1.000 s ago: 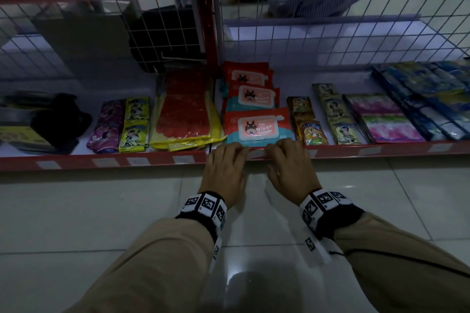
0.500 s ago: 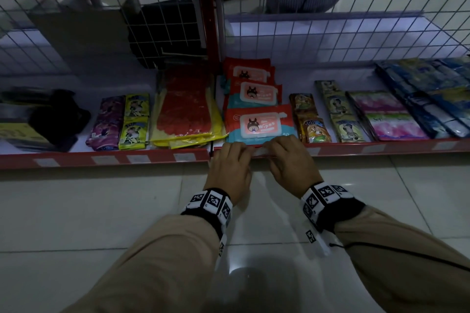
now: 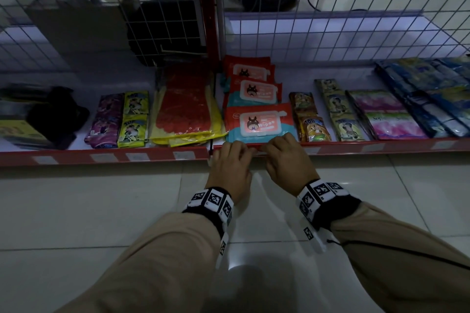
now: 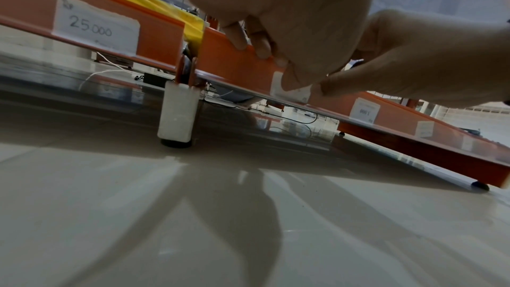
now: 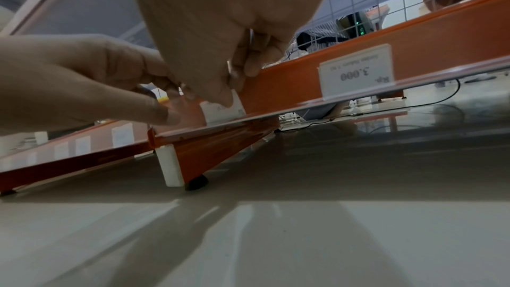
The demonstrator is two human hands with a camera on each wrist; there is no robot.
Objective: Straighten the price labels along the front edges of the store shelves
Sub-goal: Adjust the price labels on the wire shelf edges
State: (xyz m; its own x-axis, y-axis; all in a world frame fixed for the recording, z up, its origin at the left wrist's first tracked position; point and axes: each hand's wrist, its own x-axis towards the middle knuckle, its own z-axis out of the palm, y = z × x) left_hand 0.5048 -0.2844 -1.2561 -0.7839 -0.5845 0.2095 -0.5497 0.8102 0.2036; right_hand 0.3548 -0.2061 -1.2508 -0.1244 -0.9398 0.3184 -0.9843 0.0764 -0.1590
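Two hands are set on one small white price label (image 4: 292, 92) in the red front strip (image 3: 356, 148) of the lowest shelf, just below the near wipes pack (image 3: 259, 123). The left hand (image 3: 230, 168) is seen with fingers curled over the strip's top edge and its thumb pressed on the label's left part; the right hand (image 3: 287, 162) is curled likewise, thumb at the label's right end. The label's long axis runs left to right along the strip, directly between both thumbs, so neither hand is nearer. Levelling is judged to be under way.
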